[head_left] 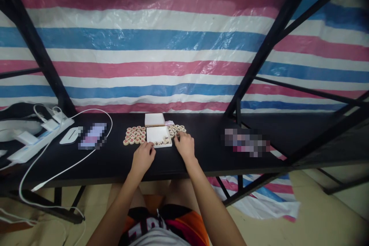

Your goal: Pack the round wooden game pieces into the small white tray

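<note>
A shallow white box (155, 133) sits on the black table, with a few Chinese chess pieces (165, 139) along its front and right inner sides. At its front left corner, my left hand (143, 157) has its fingers curled against the rim. My right hand (186, 146) is just right of the box, fingers bent together and fingertips down at a group of black-marked pieces (181, 128); they partly hide the piece under them. Left of the box, red-marked pieces (135, 135) lie in rows.
Behind the box stands a second white box part (154, 119). Further left are a blurred phone (92, 136), a white device (69, 135), a power strip (40, 144) and a looping white cable (67, 168). A blurred item (245, 142) lies right. Black frame posts (259, 57) rise from the table.
</note>
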`<state>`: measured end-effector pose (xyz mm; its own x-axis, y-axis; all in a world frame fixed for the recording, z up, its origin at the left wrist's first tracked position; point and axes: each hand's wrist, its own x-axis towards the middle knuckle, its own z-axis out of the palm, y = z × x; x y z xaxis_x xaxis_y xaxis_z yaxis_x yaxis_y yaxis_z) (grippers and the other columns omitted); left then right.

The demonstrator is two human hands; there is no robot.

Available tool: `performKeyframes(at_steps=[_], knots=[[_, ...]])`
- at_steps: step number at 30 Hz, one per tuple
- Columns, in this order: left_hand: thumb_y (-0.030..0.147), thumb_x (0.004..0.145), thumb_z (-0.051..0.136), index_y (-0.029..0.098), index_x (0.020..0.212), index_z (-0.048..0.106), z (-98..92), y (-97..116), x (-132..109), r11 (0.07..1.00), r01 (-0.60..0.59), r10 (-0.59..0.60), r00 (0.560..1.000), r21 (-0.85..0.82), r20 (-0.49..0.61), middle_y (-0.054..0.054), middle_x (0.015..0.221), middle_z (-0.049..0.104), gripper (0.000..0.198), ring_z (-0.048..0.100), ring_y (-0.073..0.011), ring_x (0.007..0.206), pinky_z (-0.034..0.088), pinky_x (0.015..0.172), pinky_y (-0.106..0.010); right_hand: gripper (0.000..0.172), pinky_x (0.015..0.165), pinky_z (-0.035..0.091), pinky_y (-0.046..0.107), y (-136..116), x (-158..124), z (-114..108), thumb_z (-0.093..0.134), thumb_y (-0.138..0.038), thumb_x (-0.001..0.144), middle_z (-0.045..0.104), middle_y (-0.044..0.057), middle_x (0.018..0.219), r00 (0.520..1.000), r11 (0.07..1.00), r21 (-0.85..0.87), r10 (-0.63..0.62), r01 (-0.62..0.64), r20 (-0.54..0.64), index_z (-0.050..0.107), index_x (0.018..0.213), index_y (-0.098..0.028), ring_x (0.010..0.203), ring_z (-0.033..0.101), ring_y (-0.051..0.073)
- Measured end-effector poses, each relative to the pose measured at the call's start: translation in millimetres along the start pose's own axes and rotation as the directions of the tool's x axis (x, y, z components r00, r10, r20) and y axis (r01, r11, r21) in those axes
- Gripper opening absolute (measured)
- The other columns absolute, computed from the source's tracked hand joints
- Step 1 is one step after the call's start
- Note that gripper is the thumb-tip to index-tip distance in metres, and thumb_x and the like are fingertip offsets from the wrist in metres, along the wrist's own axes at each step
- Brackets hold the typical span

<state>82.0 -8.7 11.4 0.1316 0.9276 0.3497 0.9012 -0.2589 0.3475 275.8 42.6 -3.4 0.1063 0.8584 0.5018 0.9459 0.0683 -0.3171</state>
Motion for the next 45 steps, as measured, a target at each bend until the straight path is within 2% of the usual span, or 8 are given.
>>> performKeyframes(at_steps=[2, 5, 8, 16, 24, 38, 41, 45], knots=[[0.019, 0.087, 0.043, 0.020, 0.095, 0.061, 0.2, 0, 0, 1.000, -0.001, 0.001, 1.000, -0.002, 0.003, -0.004, 0.093, 0.063, 0.020, 0.058, -0.0158, 0.089, 0.043, 0.075, -0.024, 0.023, 0.082, 0.037, 0.036, -7, -1, -2, 0.042, -0.027, 0.090, 0.064, 0.012, 0.095, 0.987, 0.986, 0.067, -0.150, 0.153, -0.056, 0.061, 0.095, -0.015, 0.093, 0.053, 0.024], [0.019, 0.088, 0.042, 0.020, 0.097, 0.061, -0.3, 1, 1, 1.000, 0.014, -0.014, 1.000, -0.002, 0.009, -0.004, 0.093, 0.063, 0.021, 0.058, -0.0154, 0.087, 0.043, 0.075, -0.024, 0.023, 0.088, 0.036, 0.035, -23, -1, -4, 0.041, -0.027, 0.092, 0.063, 0.010, 0.100, 0.882, 0.866, 0.172, -0.470, 0.469, -0.041, 0.060, 0.100, -0.017, 0.099, 0.051, 0.022], [0.020, 0.087, 0.043, 0.020, 0.099, 0.061, -1.3, 2, 1, 1.000, 0.027, -0.027, 1.000, 0.005, 0.016, -0.004, 0.094, 0.063, 0.021, 0.059, -0.0152, 0.084, 0.043, 0.074, -0.024, 0.019, 0.087, 0.038, 0.032, -32, -1, 0, 0.044, -0.024, 0.091, 0.064, 0.007, 0.096, 0.827, 0.800, 0.264, -0.562, 0.539, 0.012, 0.061, 0.099, -0.018, 0.096, 0.053, 0.019], [0.020, 0.088, 0.043, 0.021, 0.098, 0.061, 1.1, 0, 1, 1.000, 0.003, -0.003, 1.000, 0.023, 0.006, -0.004, 0.093, 0.062, 0.021, 0.059, -0.0157, 0.084, 0.042, 0.073, -0.024, 0.022, 0.085, 0.038, 0.031, -31, -1, 3, 0.044, -0.028, 0.092, 0.065, 0.006, 0.088, 0.867, 0.859, 0.232, -0.488, 0.456, 0.105, 0.064, 0.090, -0.018, 0.092, 0.054, 0.019], [0.021, 0.088, 0.042, 0.021, 0.099, 0.060, 1.8, 0, 1, 0.999, 0.011, -0.012, 1.000, 0.031, 0.021, -0.004, 0.093, 0.062, 0.021, 0.059, -0.0152, 0.083, 0.042, 0.072, -0.024, 0.027, 0.091, 0.036, 0.034, -28, -4, 0, 0.041, -0.029, 0.094, 0.066, 0.006, 0.103, 0.861, 0.854, 0.201, -0.503, 0.480, 0.079, 0.066, 0.103, -0.020, 0.102, 0.052, 0.019], [0.021, 0.088, 0.042, 0.020, 0.100, 0.061, -0.5, 2, 1, 1.000, 0.011, -0.012, 0.999, 0.021, 0.031, -0.004, 0.095, 0.062, 0.022, 0.059, -0.0155, 0.084, 0.042, 0.071, -0.024, 0.027, 0.086, 0.037, 0.033, -26, -5, 0, 0.041, -0.031, 0.093, 0.064, 0.007, 0.096, 0.884, 0.879, 0.174, -0.461, 0.443, 0.075, 0.066, 0.095, -0.020, 0.097, 0.052, 0.020], [0.021, 0.088, 0.042, 0.021, 0.100, 0.060, -0.2, 1, 1, 1.000, 0.008, -0.009, 1.000, 0.019, 0.028, -0.004, 0.095, 0.062, 0.022, 0.060, -0.0154, 0.084, 0.042, 0.071, -0.024, 0.026, 0.086, 0.038, 0.032, -21, -1, 1, 0.042, -0.030, 0.092, 0.063, 0.008, 0.100, 0.928, 0.917, 0.176, -0.371, 0.358, 0.041, 0.065, 0.098, -0.019, 0.099, 0.052, 0.021], [0.021, 0.088, 0.043, 0.021, 0.099, 0.060, 0.0, 0, 1, 1.000, 0.013, -0.013, 0.999, 0.014, 0.030, -0.004, 0.096, 0.062, 0.021, 0.060, -0.0155, 0.087, 0.042, 0.071, -0.023, 0.034, 0.084, 0.040, 0.033, 12, 1, -11, 0.042, -0.026, 0.089, 0.061, 0.013, 0.106, 0.999, 0.996, 0.077, -0.037, 0.036, 0.006, 0.055, 0.118, -0.013, 0.097, 0.054, 0.023]])
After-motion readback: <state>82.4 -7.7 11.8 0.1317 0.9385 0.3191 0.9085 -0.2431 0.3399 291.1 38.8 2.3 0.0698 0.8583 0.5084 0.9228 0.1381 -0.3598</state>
